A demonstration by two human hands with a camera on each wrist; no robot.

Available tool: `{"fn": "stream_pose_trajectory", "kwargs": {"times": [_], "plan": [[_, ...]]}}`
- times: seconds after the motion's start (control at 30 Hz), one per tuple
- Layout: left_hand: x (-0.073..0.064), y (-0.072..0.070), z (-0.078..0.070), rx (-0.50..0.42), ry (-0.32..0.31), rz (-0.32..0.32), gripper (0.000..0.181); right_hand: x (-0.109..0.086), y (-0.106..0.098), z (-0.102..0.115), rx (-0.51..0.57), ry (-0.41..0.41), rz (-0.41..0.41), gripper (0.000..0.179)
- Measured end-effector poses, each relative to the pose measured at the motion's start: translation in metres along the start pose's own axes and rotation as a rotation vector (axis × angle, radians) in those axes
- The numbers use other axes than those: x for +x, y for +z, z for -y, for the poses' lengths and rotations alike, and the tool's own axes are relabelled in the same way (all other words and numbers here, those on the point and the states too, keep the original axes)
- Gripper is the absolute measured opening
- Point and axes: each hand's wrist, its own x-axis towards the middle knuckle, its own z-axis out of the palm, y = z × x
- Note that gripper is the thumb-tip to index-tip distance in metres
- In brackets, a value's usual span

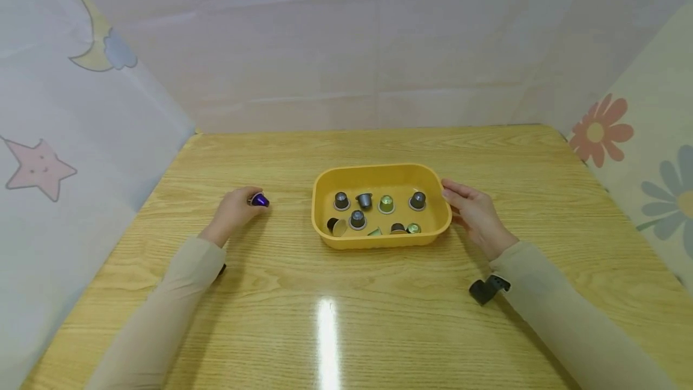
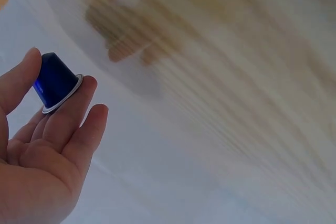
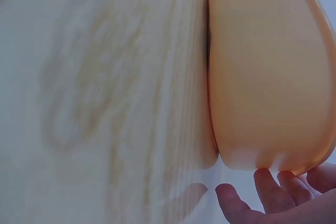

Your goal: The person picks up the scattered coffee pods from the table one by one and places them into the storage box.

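My left hand (image 1: 235, 212) pinches a dark blue coffee capsule (image 2: 56, 81) between thumb and fingers, over the left part of the table. In the left wrist view its silver rim lies against a finger and its narrow end is beside the thumb. My right hand (image 1: 479, 218) touches the right end of a yellow plastic bin (image 1: 373, 242); in the right wrist view fingertips (image 3: 265, 178) rest against the outer wall. Inside the bin lie several capsules, among them a light green capsule (image 1: 386, 203), a grey capsule (image 1: 364, 200) on its side and a dark upright capsule (image 1: 417, 200).
The bin stands on a wood-grain table (image 1: 260, 306) in front of a pale back wall (image 1: 346, 65). Printed side panels flank the table, with a pink star (image 1: 41, 169) at left and a red flower (image 1: 601, 131) at right.
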Motion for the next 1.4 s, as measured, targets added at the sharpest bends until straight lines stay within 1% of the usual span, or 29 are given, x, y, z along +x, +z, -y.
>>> {"fn": "stream_pose_trajectory", "kwargs": {"times": [0.17,0.33,0.47,0.67,0.87,1.1,1.17,1.3,1.4], "plan": [[-0.004,0.002,-0.005,-0.112,-0.028,0.016,0.054,0.001,0.001,0.000,-0.018,0.007,-0.008,0.056],[-0.006,0.005,-0.013,-0.166,-0.038,0.031,0.056,0.001,0.001,0.000,-0.023,0.012,-0.009,0.056],[-0.008,0.006,-0.022,-0.173,-0.024,0.039,0.057,0.001,0.001,0.000,-0.029,0.009,-0.005,0.056],[-0.013,0.006,-0.037,-0.203,0.007,0.033,0.056,0.001,-0.001,0.001,-0.033,0.006,-0.008,0.055],[-0.018,0.008,-0.048,-0.221,0.044,0.033,0.056,0.001,0.000,0.001,-0.037,-0.001,0.002,0.056],[-0.021,0.006,-0.061,-0.236,0.085,0.006,0.055,0.000,0.000,0.000,-0.020,-0.006,0.012,0.056],[-0.022,0.004,-0.066,-0.236,0.087,0.003,0.055,0.000,-0.001,0.000,-0.019,-0.012,0.015,0.056],[-0.023,0.003,-0.077,-0.244,0.093,0.015,0.056,-0.001,-0.001,0.000,-0.016,-0.017,0.017,0.056],[-0.024,0.006,-0.084,-0.268,0.106,0.028,0.056,-0.001,0.000,0.001,-0.009,-0.012,0.009,0.056]]}}
